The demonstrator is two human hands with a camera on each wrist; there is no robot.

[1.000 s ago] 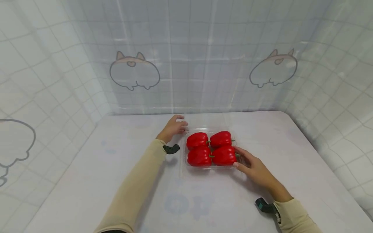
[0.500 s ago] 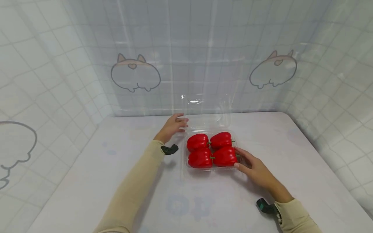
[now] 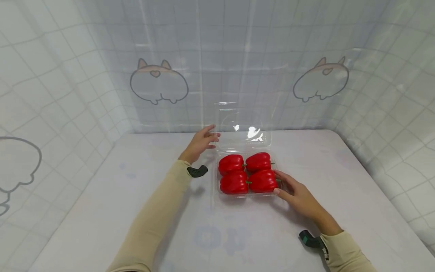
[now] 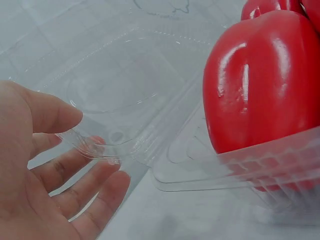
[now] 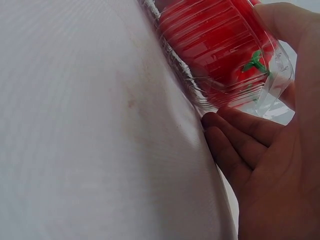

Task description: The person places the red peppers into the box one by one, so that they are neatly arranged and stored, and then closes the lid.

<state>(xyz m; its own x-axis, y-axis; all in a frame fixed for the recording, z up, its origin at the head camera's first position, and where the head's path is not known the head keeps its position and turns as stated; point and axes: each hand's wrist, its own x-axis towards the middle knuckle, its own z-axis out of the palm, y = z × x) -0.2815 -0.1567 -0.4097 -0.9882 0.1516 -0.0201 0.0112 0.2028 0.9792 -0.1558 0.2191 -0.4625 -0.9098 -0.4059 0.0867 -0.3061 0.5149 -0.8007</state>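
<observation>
A clear plastic clamshell box point(image 3: 247, 195) stands on the table, holding several red bell peppers point(image 3: 261, 181) with green stems. Its clear lid point(image 3: 242, 124) is hinged at the far side and stands raised, tilted back. With the thumb on one face and fingers behind the other, my left hand point(image 3: 201, 142) holds the lid's left edge; the left wrist view shows this hand point(image 4: 65, 165) close up. My right hand point(image 3: 299, 196) grips the box's near right corner, thumb at the rim. In the right wrist view, fingertips touch the box wall point(image 5: 210, 55) low down beside the table.
The white table point(image 3: 217, 234) carries faint printed marks. Pale grid-patterned curtains point(image 3: 238, 56) with cartoon animal outlines hang behind it and along both sides. A dark device point(image 3: 198, 171) sits at the left wrist, another point(image 3: 308, 240) at the right.
The lid has swung from lying back flat toward upright, with my left hand rising slightly along its left edge. My right hand stays at the box's corner.
</observation>
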